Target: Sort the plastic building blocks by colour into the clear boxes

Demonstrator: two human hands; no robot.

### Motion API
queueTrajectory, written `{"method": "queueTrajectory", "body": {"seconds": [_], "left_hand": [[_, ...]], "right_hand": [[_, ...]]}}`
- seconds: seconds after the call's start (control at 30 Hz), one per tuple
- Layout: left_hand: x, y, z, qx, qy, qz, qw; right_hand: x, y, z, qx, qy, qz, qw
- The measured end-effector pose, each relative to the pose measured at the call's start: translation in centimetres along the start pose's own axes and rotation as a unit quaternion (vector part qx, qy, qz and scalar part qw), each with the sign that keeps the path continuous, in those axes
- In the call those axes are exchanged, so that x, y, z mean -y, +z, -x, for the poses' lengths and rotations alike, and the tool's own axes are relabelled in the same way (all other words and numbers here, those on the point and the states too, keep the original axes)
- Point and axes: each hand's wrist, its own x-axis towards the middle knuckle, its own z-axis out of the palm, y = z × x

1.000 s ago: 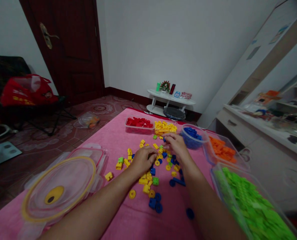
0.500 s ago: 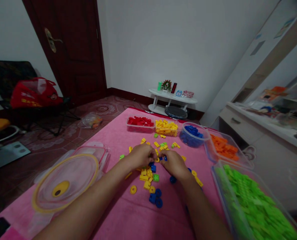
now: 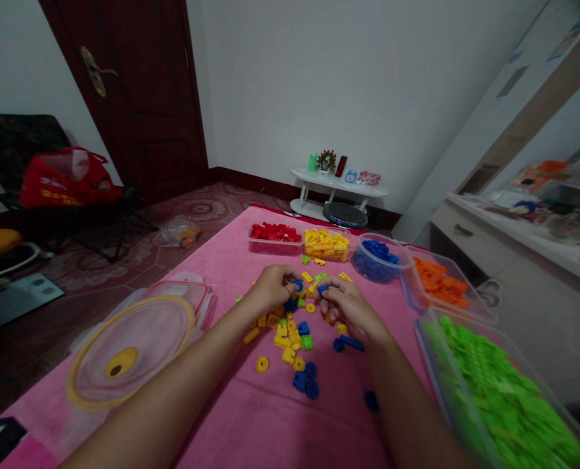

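Note:
My left hand [image 3: 273, 286] is closed on a small blue building block [image 3: 297, 285] above the loose pieces. Opposite it, my right hand [image 3: 342, 299] pinches another blue block [image 3: 323, 289] between thumb and fingers. The two blocks are apart. Below and between my hands lies a scatter of yellow blocks [image 3: 282, 340], with a green block [image 3: 307, 342] and a yellow ring [image 3: 310, 307] among them. Nearer to me are blue rings [image 3: 312, 389]. A long blue piece [image 3: 353, 343] lies under my right wrist. My fingers partly hide both held blocks.
Along the pink table cover's [image 3: 231, 417] far side stand tubs of red [image 3: 275, 246], yellow [image 3: 326, 251] and blue blocks [image 3: 375, 267]. Boxes of orange [image 3: 446, 306] and green blocks [image 3: 441, 378] line the right. Clear lids [image 3: 89, 391] lie at the left.
My hands have lifted a little and moved apart from the pile. A blue block now shows in my left fingers; the right still holds a blue one.

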Motion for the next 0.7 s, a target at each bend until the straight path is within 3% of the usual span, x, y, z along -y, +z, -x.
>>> {"method": "queueTrajectory", "body": {"seconds": [0.13,0.23,0.3,0.37,0.43,0.5,0.6,0.7], "left_hand": [[-0.7,-1.5,-0.1,0.033,-0.148,0.211,0.966],[-0.6,-2.1,0.0,0.058,-0.18,0.289,0.939],[-0.2,-2.2,0.1,0.068,-0.139,0.223,0.962],[0.2,-2.0,0.3,0.084,-0.082,0.059,0.991],[0.3,-1.6,0.6,0.089,-0.049,-0.138,0.985],[0.1,-1.1,0.9,0.071,-0.042,-0.283,0.956],[-0.3,-0.4,1.1,0.048,-0.044,-0.345,0.936],[-0.3,-0.4,0.7,0.018,-0.046,-0.289,0.956]], "right_hand": [[0.1,0.0,0.6,0.115,0.0,-0.055,0.992],[-0.2,0.0,0.7,0.154,-0.016,0.01,0.988],[-0.6,0.1,0.5,0.162,-0.034,0.112,0.98],[-1.1,0.3,0.2,0.16,-0.054,0.216,0.962],[-1.7,0.5,-0.1,0.155,-0.063,0.281,0.945],[-2.2,0.7,-0.3,0.144,-0.065,0.303,0.94],[-2.3,0.8,-0.5,0.086,-0.069,0.262,0.959],[-1.5,0.8,-0.5,0.0,-0.049,0.116,0.992]]}}
